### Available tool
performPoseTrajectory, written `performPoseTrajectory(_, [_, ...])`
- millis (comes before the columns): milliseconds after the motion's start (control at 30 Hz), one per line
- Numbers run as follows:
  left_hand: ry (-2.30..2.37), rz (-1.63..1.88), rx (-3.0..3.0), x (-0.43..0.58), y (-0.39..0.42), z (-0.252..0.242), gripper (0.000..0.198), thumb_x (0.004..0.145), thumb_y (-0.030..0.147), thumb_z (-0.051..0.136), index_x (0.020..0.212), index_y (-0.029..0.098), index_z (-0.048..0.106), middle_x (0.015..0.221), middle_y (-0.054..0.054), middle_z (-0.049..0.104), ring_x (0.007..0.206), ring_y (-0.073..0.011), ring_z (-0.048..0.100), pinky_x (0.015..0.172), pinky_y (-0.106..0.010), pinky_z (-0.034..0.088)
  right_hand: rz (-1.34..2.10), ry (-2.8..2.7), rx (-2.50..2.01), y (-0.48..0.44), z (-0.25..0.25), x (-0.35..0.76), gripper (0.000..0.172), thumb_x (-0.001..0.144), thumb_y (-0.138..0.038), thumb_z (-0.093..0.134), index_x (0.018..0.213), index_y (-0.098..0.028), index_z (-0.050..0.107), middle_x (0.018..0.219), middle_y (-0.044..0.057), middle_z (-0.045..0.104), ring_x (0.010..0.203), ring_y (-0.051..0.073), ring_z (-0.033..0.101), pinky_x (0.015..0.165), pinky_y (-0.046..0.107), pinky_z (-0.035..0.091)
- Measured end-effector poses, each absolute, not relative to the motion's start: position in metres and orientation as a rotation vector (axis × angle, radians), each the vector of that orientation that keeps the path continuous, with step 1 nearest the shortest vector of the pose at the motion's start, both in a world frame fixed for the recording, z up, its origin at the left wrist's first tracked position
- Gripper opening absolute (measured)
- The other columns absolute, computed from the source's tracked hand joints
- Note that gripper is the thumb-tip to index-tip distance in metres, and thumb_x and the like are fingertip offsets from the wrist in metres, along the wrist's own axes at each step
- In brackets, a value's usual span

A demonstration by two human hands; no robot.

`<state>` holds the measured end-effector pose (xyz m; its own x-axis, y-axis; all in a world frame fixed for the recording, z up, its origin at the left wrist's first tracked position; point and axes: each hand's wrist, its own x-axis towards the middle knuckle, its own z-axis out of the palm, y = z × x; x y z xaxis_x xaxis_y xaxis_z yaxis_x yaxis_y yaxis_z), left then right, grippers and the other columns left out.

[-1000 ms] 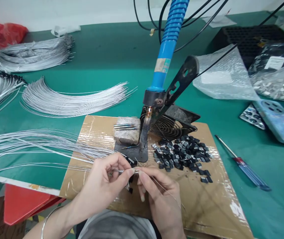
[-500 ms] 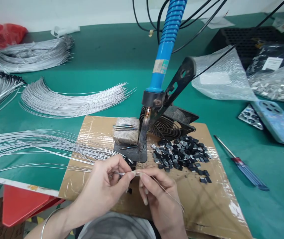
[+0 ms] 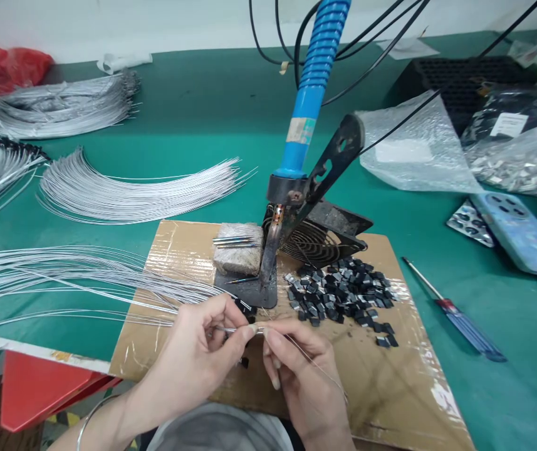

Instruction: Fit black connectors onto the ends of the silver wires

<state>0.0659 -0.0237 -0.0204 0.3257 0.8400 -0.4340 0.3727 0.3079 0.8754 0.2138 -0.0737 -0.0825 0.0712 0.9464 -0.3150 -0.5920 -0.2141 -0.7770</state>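
My left hand pinches the ends of thin white wires that fan out to the left over the cardboard mat. Fingertip to fingertip with it, my right hand pinches a thin bare wire that trails back to the right over its knuckles. Small black parts peek out between and under the two hands. Just beyond the fingertips stands a blue-handled soldering iron in a dark metal stand. A heap of small black and silver parts lies to the right of the stand.
More white wire bundles lie on the green table at left and far left. A small fan sits behind the stand, a grey block beside it. A screwdriver, a phone, plastic bags and a black tray are at right.
Both hands stay pinched together at the same spot; the fingers shift only slightly. The view has drifted a little.
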Motion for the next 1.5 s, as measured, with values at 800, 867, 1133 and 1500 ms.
performPoseTrajectory(800, [1.363, 0.678, 1.499, 0.076, -0.036, -0.031, 0.020, 0.095, 0.026, 0.057, 0.077, 0.017, 0.060, 0.066, 0.000, 0.060, 0.058, -0.0121, 0.052, 0.055, -0.024, 0.041, 1.456, -0.334, -1.013, -0.071, -0.080, 0.205, 0.011, 0.079, -0.033, 0.081, 0.079, -0.021, 0.083, 0.056, -0.001, 0.062, 0.041, 0.006, 0.049, 0.035, 0.013, 0.042])
performPoseTrajectory(867, [1.354, 0.692, 1.473, 0.078, -0.037, -0.032, 0.021, 0.096, 0.027, 0.056, 0.078, 0.017, 0.060, 0.068, -0.001, 0.062, 0.060, -0.0128, 0.054, 0.056, -0.024, 0.043, 1.438, -0.306, -1.020, -0.071, -0.078, 0.203, 0.012, 0.077, -0.033, 0.082, 0.076, -0.021, 0.082, 0.056, -0.001, 0.062, 0.040, 0.005, 0.049, 0.035, 0.012, 0.042])
performPoseTrajectory(1133, [1.309, 0.698, 1.269, 0.079, -0.036, -0.034, 0.021, 0.094, 0.031, 0.060, 0.078, 0.017, 0.058, 0.066, 0.001, 0.059, 0.057, -0.0115, 0.050, 0.053, -0.023, 0.039, 1.400, -0.331, -1.053, -0.069, -0.074, 0.201, 0.015, 0.077, -0.036, 0.083, 0.076, -0.021, 0.083, 0.055, -0.001, 0.064, 0.039, 0.004, 0.048, 0.037, 0.011, 0.041])
performPoseTrajectory(1500, [1.292, 0.733, 1.188, 0.081, -0.031, -0.031, 0.021, 0.090, 0.031, 0.063, 0.076, 0.017, 0.057, 0.065, 0.002, 0.056, 0.057, -0.0103, 0.046, 0.052, -0.022, 0.036, 1.343, -0.586, -1.076, -0.073, -0.086, 0.212, 0.009, 0.087, -0.028, 0.076, 0.093, -0.028, 0.083, 0.071, 0.000, 0.069, 0.048, 0.006, 0.057, 0.043, 0.014, 0.047])
